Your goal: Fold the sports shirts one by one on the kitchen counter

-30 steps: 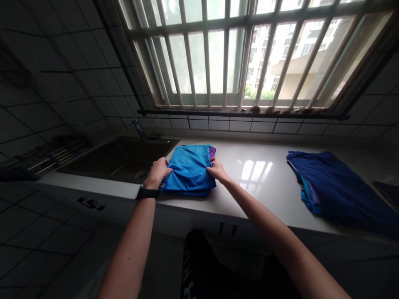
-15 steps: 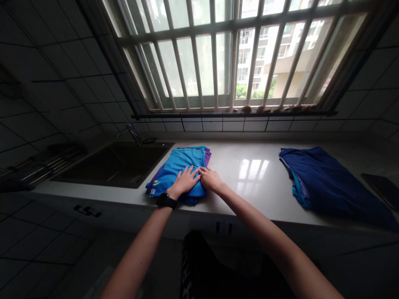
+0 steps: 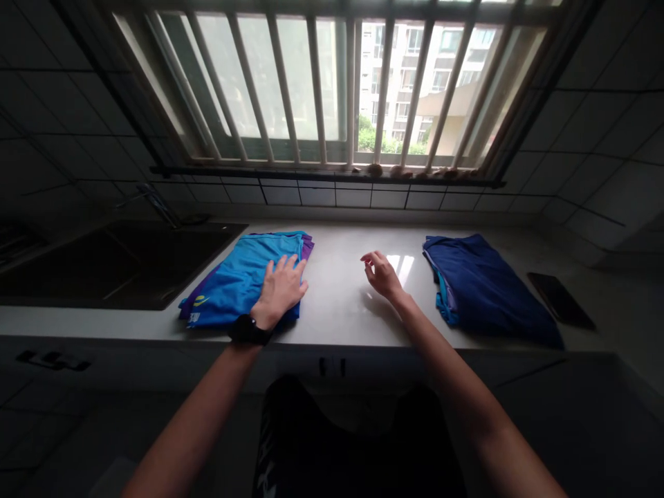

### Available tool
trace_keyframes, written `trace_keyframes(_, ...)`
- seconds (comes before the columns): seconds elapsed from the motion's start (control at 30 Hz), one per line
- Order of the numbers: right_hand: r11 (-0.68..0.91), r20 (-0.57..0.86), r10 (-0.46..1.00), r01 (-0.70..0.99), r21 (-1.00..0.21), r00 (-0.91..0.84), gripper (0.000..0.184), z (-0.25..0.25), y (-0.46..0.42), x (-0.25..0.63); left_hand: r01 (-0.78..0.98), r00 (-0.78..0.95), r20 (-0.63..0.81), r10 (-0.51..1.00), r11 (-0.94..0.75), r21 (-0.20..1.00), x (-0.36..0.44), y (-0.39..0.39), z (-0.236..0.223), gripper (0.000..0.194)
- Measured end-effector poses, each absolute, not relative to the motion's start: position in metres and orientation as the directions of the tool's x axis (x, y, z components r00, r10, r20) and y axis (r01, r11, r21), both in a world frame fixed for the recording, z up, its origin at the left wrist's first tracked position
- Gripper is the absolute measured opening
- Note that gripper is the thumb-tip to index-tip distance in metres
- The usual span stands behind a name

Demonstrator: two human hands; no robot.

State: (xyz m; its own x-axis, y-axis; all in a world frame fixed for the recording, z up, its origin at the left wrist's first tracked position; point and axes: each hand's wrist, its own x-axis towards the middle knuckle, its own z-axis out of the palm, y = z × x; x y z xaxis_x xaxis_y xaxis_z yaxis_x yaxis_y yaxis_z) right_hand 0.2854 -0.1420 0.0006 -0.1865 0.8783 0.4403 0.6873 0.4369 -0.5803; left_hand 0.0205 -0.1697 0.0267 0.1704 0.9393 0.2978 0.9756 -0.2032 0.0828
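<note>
Our left hand [image 3: 280,287] lies on the bright blue pile [image 3: 241,266] of folded cloth, fingers spread and gripping nothing that we can see. Our right hand [image 3: 382,275] hangs over the counter [image 3: 339,318] between the two piles, its fingers loosely curled and no cloth in them. The bright blue pile sits near the front edge of the counter, just beside the right rim of the sink [image 3: 98,266]. The navy pile [image 3: 482,287] is further right, its near right corner reaching the front edge, with a dark flat object [image 3: 560,301] just beside it towards the counter's right end.

What could go wrong, as we judge it: if our left hand pushes sideways, the slippery-looking top layer could slide off the purple one beneath, or the pile could creep over the sink rim and perhaps get damp. A careless pull towards us could drag either pile past the front edge, the navy one most easily. Gripping only its top layer could make the folds beneath fan out.

Counting up, we have two piles, two hands, one sink, one faucet [image 3: 158,207], one black watch [image 3: 249,330] on our left wrist and one dark flat object. How many garments each pile contains we cannot tell, since the layers overlap.
</note>
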Motion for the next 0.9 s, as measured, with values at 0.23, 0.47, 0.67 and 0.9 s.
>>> trace_keyframes(0.23,0.447,0.475,0.866,0.663,-0.6,-0.155,0.026,-0.006,-0.141,0.283,0.903,0.366,0.41,0.836,-0.425,0.061,0.126,-0.153,0.027,0.035)
trace_keyframes(0.47,0.465,0.491,0.853,0.68,-0.567,-0.174,0.026,-0.008,-0.136,0.284,0.887,0.331,0.571,0.751,-0.454,0.084,0.131,-0.137,0.005,0.035)
trace_keyframes(0.67,0.493,0.53,0.83,0.674,-0.55,-0.173,0.024,-0.014,-0.133,0.271,0.846,0.387,0.61,0.692,-0.529,0.063,0.123,-0.132,-0.005,0.026)
trace_keyframes(0.9,0.126,0.359,0.933,0.9,-0.418,0.036,0.028,0.031,-0.146,0.316,0.839,0.363,0.628,0.689,-0.535,0.101,0.122,-0.129,-0.009,0.021)
